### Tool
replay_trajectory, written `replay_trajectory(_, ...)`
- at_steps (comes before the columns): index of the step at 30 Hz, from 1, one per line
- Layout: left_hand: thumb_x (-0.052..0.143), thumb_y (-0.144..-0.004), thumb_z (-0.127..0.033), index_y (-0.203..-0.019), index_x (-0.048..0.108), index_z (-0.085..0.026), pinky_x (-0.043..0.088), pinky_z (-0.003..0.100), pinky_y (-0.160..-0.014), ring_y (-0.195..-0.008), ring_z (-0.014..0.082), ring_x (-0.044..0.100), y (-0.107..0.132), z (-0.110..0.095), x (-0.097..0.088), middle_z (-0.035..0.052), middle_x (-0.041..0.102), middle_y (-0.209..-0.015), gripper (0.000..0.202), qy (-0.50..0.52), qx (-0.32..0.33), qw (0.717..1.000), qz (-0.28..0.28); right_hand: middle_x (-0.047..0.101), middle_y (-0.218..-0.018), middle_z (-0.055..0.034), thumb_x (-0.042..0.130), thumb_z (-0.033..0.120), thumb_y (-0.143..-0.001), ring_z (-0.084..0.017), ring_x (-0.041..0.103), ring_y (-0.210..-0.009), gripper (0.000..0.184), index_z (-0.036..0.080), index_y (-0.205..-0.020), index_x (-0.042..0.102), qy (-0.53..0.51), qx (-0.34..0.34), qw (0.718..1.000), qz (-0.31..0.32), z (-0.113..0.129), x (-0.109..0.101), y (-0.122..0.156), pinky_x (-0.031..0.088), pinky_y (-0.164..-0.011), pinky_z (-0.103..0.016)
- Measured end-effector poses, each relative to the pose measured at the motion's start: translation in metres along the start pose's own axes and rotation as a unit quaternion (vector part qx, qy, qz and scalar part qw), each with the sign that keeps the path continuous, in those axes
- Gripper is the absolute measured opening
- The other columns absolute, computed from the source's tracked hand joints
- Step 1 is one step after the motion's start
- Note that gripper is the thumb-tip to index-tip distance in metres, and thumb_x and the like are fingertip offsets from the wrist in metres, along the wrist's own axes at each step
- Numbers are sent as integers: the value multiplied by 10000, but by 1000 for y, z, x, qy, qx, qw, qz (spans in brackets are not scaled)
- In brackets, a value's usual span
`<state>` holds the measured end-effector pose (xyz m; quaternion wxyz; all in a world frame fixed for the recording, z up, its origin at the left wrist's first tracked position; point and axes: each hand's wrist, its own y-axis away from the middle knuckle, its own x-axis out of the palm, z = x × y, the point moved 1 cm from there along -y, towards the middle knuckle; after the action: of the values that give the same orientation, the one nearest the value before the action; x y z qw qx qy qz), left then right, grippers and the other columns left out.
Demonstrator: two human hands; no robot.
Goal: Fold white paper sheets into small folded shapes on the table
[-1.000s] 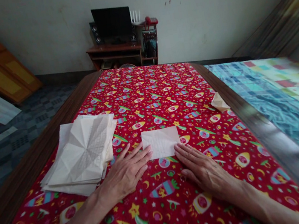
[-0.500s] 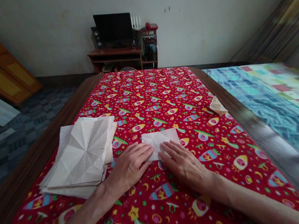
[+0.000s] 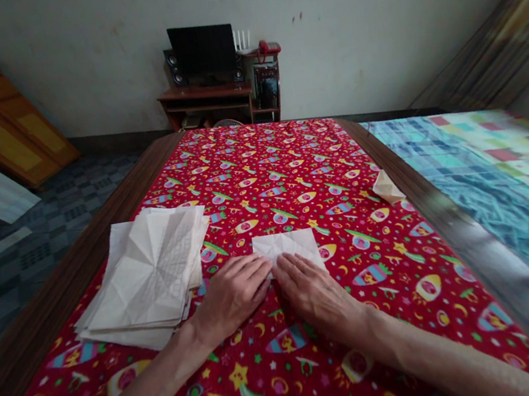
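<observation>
A small folded white sheet of paper (image 3: 286, 241) lies flat on the red patterned cloth in front of me. My left hand (image 3: 240, 290) rests on its lower left part, fingers stretched out. On its lower middle, my right hand (image 3: 310, 288) presses with flat, outstretched fingers. The fingertips of the two hands nearly meet and cover the near edge of the sheet. Left of my left hand sits a stack of creased white papers (image 3: 143, 276). A small folded paper piece (image 3: 387, 187) stands near the right edge of the cloth.
The red cloth (image 3: 268, 157) covers a table with dark wooden edges (image 3: 123, 171). Beyond it, a monitor (image 3: 203, 55) stands on a small desk (image 3: 204, 94). A bed with a checkered cover (image 3: 471, 190) is on the right, a wooden cabinet (image 3: 2, 120) on the left.
My right hand has slid a little left and toward the near edge of the sheet, closer to my left fingers. The left thumb has drawn in. The view has shifted slightly.
</observation>
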<state>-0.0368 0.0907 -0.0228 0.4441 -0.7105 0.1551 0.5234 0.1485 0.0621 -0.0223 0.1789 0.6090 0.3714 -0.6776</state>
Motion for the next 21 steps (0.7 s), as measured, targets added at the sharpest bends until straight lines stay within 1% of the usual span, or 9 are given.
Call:
replay_trajectory(3,420,-944,-171,-981,651,-126,541,335,-847,-942,185,666,-1,-2,0,82,712,-985,238,-3,17,999,-29,580,-1208,-208,440,74,-855,-280,529,-1163,368,52,-1213,521,6,17,1000,-4,-1,3,-2,452,-1011,-398)
replay_trajectory(6,435,-942,-168,-949,651,-126,545,332,-840,-910,180,672,0,-3,-2,73,714,-943,220,0,17,999,-33,621,-1146,-191,432,86,-866,-272,567,-1111,312,64,-1143,574,26,10,999,-22,-5,5,0,492,-955,-375)
replay_trajectory(8,456,-936,-177,-987,650,-140,535,340,-874,-950,179,663,2,-1,-2,71,709,-995,205,11,20,999,-25,640,-1122,-186,397,99,-889,-267,581,-1097,304,71,-1123,591,21,-6,999,-40,-10,4,3,516,-912,-383)
replay_trajectory(10,473,-920,-163,-1085,632,-153,504,361,-944,-1065,189,623,5,3,-2,79,678,-1120,230,26,15,999,-13,655,-1103,-174,376,113,-911,-255,595,-1084,304,84,-1119,595,-12,-21,997,-71,-14,1,6,529,-880,-389)
replay_trajectory(12,484,-897,-150,-1191,589,-159,455,396,-1015,-1208,209,532,7,9,1,89,609,-1259,312,34,3,999,6,664,-1103,-159,395,120,-921,-241,600,-1091,289,96,-1129,594,-48,-43,992,-109,-18,-2,8,523,-883,-388)
replay_trajectory(14,487,-884,-154,-1231,567,-160,421,418,-1052,-1286,220,453,9,14,3,92,554,-1333,356,33,-7,999,17,671,-1113,-136,430,127,-926,-226,596,-1113,270,111,-1142,592,-70,-77,985,-137,-21,-6,9,495,-927,-393)
replay_trajectory(16,490,-885,-169,-1217,581,-163,411,431,-1059,-1301,226,432,9,17,3,91,537,-1352,344,29,-6,999,23,671,-1139,-107,441,142,-937,-204,585,-1135,265,138,-1155,590,-79,-106,981,-140,-24,-8,8,457,-979,-399)
replay_trajectory(18,474,-893,-157,-1192,600,-164,424,431,-1043,-1282,231,450,9,17,-1,87,547,-1342,325,17,-5,1000,15,666,-1164,-83,422,157,-951,-188,573,-1151,266,167,-1154,594,-79,-119,981,-131,-28,-9,8,437,-998,-405)
replay_trajectory(21,427,-908,-119,-1140,631,-148,451,414,-1009,-1238,234,492,7,9,-13,84,585,-1295,310,-6,2,1000,-5,665,-1156,-90,404,156,-956,-198,576,-1133,263,173,-1121,608,-62,-114,983,-132,-36,-11,10,460,-930,-400)
